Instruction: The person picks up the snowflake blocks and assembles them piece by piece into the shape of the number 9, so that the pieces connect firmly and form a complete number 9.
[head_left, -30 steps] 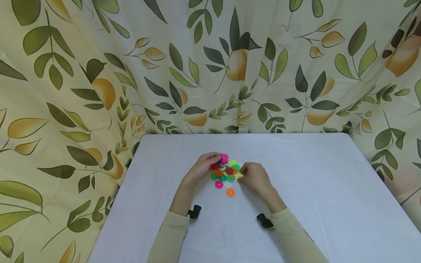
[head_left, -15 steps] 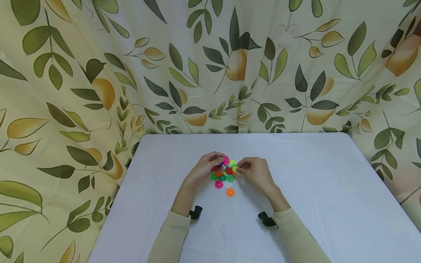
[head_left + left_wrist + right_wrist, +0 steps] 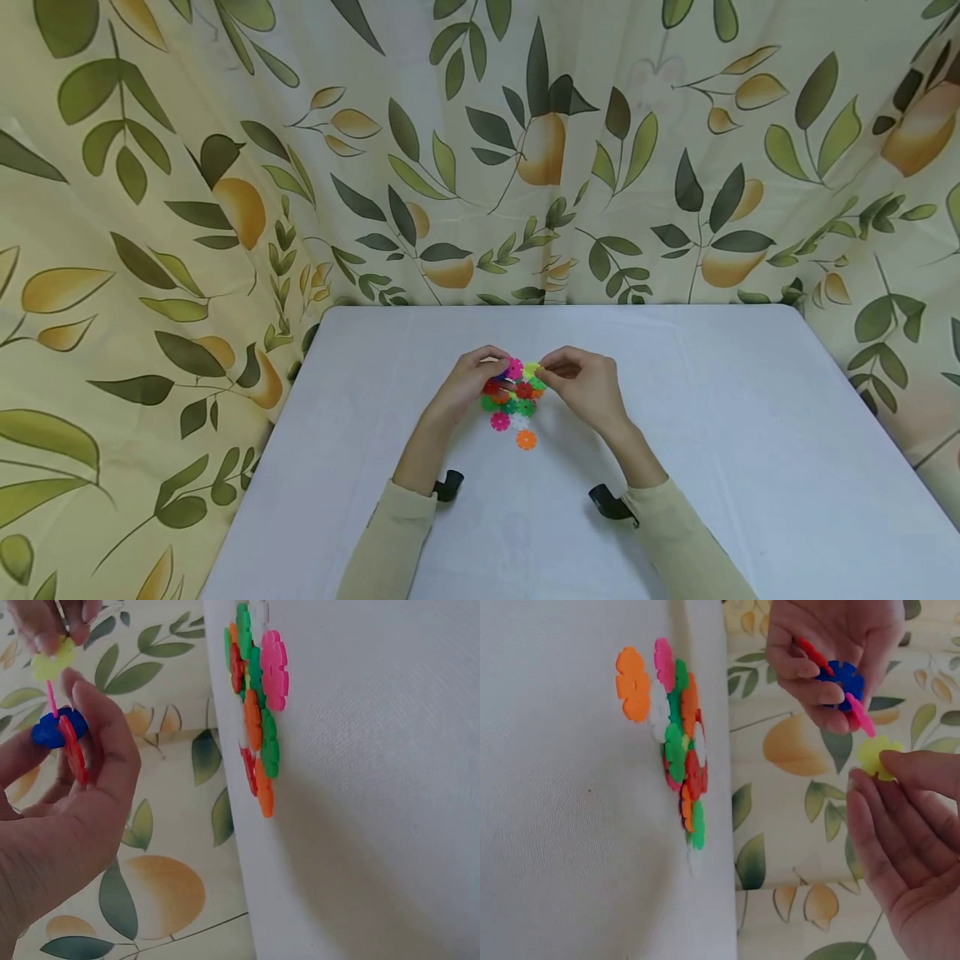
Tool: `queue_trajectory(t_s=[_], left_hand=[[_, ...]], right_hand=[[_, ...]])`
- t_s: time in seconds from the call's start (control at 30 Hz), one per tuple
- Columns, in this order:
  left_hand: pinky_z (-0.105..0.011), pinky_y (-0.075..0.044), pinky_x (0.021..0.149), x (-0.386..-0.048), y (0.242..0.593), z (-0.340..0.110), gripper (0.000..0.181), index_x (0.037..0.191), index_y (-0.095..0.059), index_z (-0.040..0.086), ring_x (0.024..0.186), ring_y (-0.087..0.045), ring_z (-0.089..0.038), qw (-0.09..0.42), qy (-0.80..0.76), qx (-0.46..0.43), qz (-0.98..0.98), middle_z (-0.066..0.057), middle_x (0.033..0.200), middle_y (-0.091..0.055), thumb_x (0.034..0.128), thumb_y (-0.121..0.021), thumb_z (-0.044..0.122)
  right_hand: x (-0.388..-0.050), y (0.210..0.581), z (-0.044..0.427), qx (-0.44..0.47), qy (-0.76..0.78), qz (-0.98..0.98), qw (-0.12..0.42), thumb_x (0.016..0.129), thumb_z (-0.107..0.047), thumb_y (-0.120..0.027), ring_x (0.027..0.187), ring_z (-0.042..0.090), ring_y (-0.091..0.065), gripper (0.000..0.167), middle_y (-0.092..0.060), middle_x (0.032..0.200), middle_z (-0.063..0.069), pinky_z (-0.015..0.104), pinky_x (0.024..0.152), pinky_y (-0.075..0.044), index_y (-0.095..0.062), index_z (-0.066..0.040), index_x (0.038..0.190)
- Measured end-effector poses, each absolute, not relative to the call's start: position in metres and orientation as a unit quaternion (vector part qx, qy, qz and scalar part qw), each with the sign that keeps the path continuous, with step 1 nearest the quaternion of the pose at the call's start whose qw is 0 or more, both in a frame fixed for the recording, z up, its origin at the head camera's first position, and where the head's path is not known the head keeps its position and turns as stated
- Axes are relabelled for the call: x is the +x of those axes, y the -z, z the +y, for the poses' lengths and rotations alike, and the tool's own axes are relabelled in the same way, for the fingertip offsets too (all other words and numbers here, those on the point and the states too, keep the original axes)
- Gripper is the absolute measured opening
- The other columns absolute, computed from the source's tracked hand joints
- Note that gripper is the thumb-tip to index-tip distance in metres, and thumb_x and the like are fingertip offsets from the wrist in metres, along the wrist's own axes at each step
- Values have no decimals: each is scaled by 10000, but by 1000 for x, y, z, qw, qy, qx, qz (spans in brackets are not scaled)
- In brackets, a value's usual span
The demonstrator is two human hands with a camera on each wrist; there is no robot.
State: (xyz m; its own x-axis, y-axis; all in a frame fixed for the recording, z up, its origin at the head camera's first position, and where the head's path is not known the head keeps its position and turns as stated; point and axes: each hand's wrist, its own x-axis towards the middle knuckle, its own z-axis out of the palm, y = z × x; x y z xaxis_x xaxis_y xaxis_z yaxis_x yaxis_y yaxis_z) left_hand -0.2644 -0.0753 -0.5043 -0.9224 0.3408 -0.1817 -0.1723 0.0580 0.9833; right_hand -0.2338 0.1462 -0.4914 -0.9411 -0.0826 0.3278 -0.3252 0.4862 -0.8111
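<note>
Pinching a yellow disc (image 3: 874, 754) between thumb and fingers, the right hand (image 3: 922, 840) holds it up at the edge of a pink disc (image 3: 861, 716). Across from it, the left hand (image 3: 67, 832) has its fingers bent around a small bunch and grips the blue disc (image 3: 49, 733) in it. That bunch is the thing being made, and it is up in the air above the white table (image 3: 675, 417), between the two hands. It looks like three flat flower shapes stuck together so far: the blue one in the middle, with the pink one on one side and a red disc (image 3: 76, 754) on the other. So the start seems to be done. The yellow one does not look fully pushed in, but I cannot tell if its slot has caught the pink edge or is only very near it. Plenty of pieces seem to be left, because a heap of discs (image 3: 508, 406) lies on the table in green, orange, red, pink and white, some on top of others. One orange disc (image 3: 527, 440) sits at the side of the heap nearest the person. How many more are needed, the pictures do not show. No words, names or labels can be read on the discs or the table, and the big curtain (image 3: 540, 233) behind just has leaves and fruit on it.
</note>
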Motion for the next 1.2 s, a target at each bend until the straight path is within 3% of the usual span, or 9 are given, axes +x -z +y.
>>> queue_trajectory(t_s=[0.43, 0.67, 1.2], left_hand=[[-414, -526, 1027, -263, 499, -75, 217, 1121, -646, 28, 861, -781, -249, 204, -698, 50, 685, -234, 1037, -762, 1083, -560, 223], [-271, -601, 834, -261, 495, -78, 201, 1083, -650, -42, 797, -755, -171, 207, -719, 49, 662, -124, 988, -741, 1078, -563, 139], [-221, -579, 772, -263, 493, -79, 196, 1062, -671, -53, 854, -686, -146, 209, -724, 47, 655, -84, 1016, -686, 1060, -554, 104]], right_hand=[[-231, 489, 146, 144, -511, -834, 151, 878, -126, -859, 823, 212, -772, 94, -783, 899, 36, 209, 727, -581, -809, -92, 951], [-233, 489, 149, 160, -506, -830, 169, 851, -95, -873, 814, 133, -770, 94, -787, 882, -12, 201, 734, -584, -818, -102, 928], [-234, 488, 149, 175, -518, -817, 183, 842, -70, -876, 813, 147, -771, 92, -790, 883, -18, 187, 750, -584, -825, -84, 917]])
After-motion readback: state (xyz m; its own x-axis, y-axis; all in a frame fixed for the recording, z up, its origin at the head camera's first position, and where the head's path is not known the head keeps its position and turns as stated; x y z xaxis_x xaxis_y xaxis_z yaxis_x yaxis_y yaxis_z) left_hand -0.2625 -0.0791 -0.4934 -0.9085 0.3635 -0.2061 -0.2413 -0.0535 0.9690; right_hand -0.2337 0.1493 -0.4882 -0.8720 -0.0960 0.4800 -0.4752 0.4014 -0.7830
